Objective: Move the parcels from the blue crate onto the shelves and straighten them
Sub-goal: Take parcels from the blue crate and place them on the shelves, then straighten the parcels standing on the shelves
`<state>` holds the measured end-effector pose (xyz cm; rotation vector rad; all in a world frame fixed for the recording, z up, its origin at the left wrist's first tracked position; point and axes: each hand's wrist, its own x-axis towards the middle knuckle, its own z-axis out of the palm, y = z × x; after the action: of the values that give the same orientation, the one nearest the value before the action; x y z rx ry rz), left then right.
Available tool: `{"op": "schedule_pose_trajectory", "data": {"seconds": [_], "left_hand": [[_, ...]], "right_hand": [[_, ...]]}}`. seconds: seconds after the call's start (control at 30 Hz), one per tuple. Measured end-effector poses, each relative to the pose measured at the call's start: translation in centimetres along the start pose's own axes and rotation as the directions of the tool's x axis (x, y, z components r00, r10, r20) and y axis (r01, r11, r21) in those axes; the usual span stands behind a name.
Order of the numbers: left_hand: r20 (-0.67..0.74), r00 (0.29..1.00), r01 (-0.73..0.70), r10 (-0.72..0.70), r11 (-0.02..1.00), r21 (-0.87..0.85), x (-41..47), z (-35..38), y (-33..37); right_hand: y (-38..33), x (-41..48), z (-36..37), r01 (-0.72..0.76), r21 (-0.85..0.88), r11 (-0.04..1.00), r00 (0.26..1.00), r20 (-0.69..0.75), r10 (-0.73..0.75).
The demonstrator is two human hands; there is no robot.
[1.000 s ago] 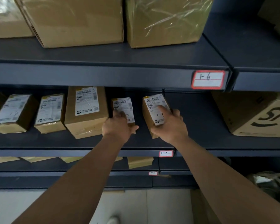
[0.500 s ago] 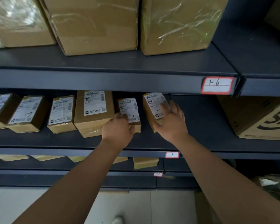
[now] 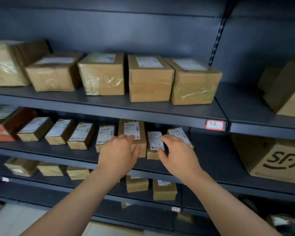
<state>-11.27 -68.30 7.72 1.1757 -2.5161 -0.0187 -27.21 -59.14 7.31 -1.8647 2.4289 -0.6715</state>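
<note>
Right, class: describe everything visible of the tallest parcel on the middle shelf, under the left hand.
The tallest parcel is a brown cardboard box with a white printed label on top, standing on the middle shelf higher than its neighbours. The left hand rests on it, fingers on the label, thumb against its front. A narrower parcel sits close on its right.

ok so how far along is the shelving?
Done: a row of labelled parcels sits on the middle shelf. In hand: the left hand rests on the tall parcel, the right hand touches the end parcel, which looks angled. Left: squaring it; the blue crate is out of view.
</note>
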Motion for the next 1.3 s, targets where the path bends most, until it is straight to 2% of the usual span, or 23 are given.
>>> {"op": "schedule_pose_trajectory", "data": {"seconds": [0.2, 0.43, 0.67, 0.83, 1.07, 1.3], "left_hand": [[-0.114, 0.991, 0.063, -0.064, 0.998, -0.017, -0.3, -8.0, -4.8], [-0.168, 0.974, 0.151, -0.150, 0.988, -0.004, 0.2, -14.7, -15.4], [-0.199, 0.965, 0.178, -0.168, 0.983, 0.034, 0.7, -20.2, -29.3], [-0.186, 0.967, 0.192, -0.174, 0.978, 0.083, 2.4, -22.8, -38.1], [-0.214, 0.963, 0.179, -0.162, 0.982, 0.059, 6.9, -24.0, -46.7], [-0.184, 0.950, 0.277, -0.252, 0.952, 0.128, 12.3, -22.6, -55.7]], "right_hand": [[-8.5, 3.5, -4.0, 0.142, 0.008, 0.990, 0.989, -0.033, -0.142], [-20.9, 9.8, -3.6, 0.278, 0.021, 0.960, 0.956, -0.101, -0.275], [-33.4, 16.4, -0.7, 0.283, 0.066, 0.957, 0.947, -0.174, -0.268], [-40.8, 21.2, 2.2, 0.275, 0.063, 0.959, 0.953, -0.153, -0.263], [-46.5, 29.0, 5.0, 0.310, -0.038, 0.950, 0.939, -0.145, -0.312], [-48.4, 37.2, 7.6, 0.250, -0.114, 0.962, 0.966, -0.039, -0.255]]}}
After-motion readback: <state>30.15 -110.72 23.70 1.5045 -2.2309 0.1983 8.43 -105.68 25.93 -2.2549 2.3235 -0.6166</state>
